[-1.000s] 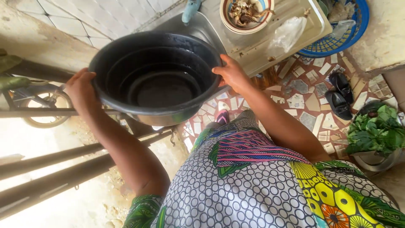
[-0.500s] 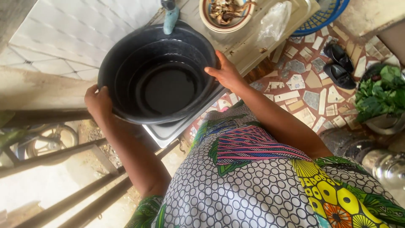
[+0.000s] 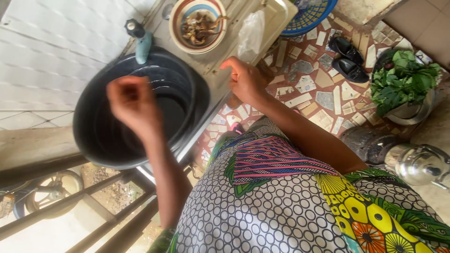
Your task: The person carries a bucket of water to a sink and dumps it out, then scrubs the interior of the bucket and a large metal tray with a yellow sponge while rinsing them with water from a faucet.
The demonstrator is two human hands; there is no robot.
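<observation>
White wall tiles back a sink where a big black basin (image 3: 140,110) sits under the tap (image 3: 139,40), a little water in the bottom. Left hand (image 3: 133,105) hovers loosely curled over it and right hand (image 3: 246,79) is half open beside it, both holding nothing. I'd guess stiff plastic, slick when wet and sloshy, so grab the rim on 2 opposite sides.

A striped bowl (image 3: 198,24) holding dark scraps is set on the pale sink counter (image 3: 229,47), which serves as the landmark. A clear plastic bag (image 3: 251,33) lies on the counter just right of the bowl. A blue basket (image 3: 309,16) is seen beyond the counter's right end. On the mosaic floor (image 3: 309,89) right of the counter, a pair of black shoes (image 3: 349,58) is placed; farther right, leafy greens (image 3: 403,79) fill a metal bowl, with a shiny kettle (image 3: 417,164) nearer the camera.
</observation>
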